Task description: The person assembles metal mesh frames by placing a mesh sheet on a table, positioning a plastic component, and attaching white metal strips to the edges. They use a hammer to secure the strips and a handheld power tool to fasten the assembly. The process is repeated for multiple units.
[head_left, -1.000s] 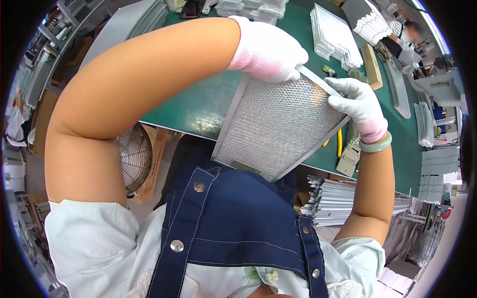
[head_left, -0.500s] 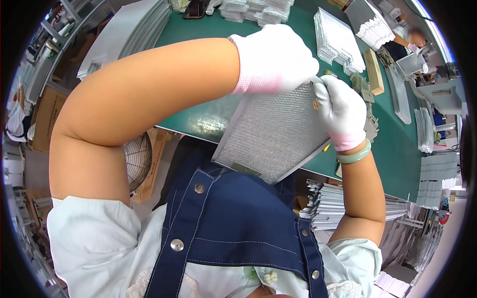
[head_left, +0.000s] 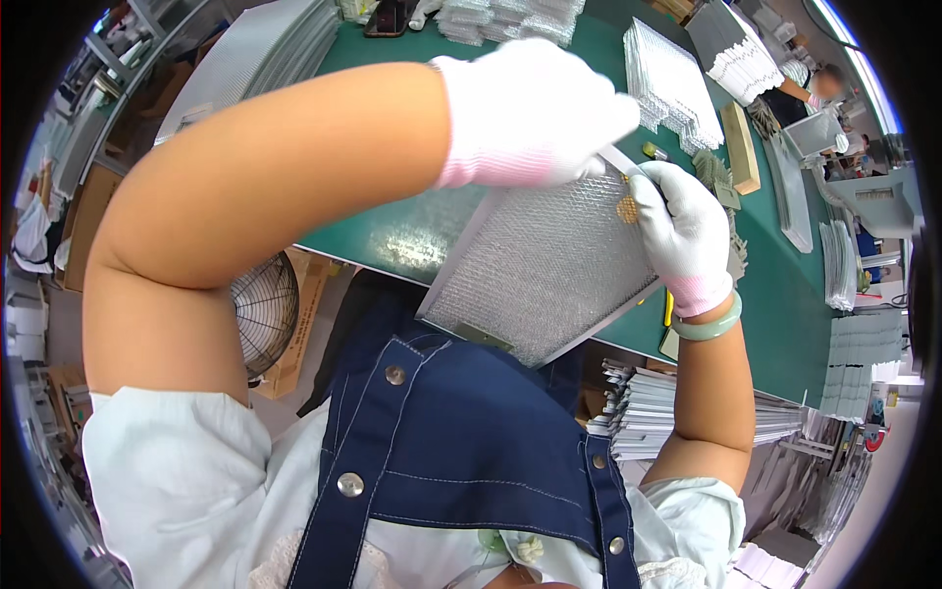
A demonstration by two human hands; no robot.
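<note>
A silver mesh filter panel (head_left: 549,265) with a thin metal frame leans over the near edge of the green table. My left hand (head_left: 540,113), in a white glove with a pink cuff, is closed at the panel's far side. From its fingers a narrow pale metal strip (head_left: 618,160) runs to my right hand (head_left: 687,231). That hand, gloved too, is pinched at the panel's far right corner, thumb and fingers around the strip's end. A small tan mesh patch (head_left: 626,209) shows beside the right thumb. The left fingertips are partly hidden.
Stacked mesh panels (head_left: 667,83) and a wooden block (head_left: 739,147) lie on the green table (head_left: 392,240). A phone (head_left: 388,18) is at the back. Metal strips (head_left: 677,402) are stacked below the table, and a fan (head_left: 265,314) stands left. A co-worker (head_left: 800,88) is far right.
My left hand has drawn slightly left and my right hand slightly right and down, so the gap between them is wider and more of the pale strip shows.
</note>
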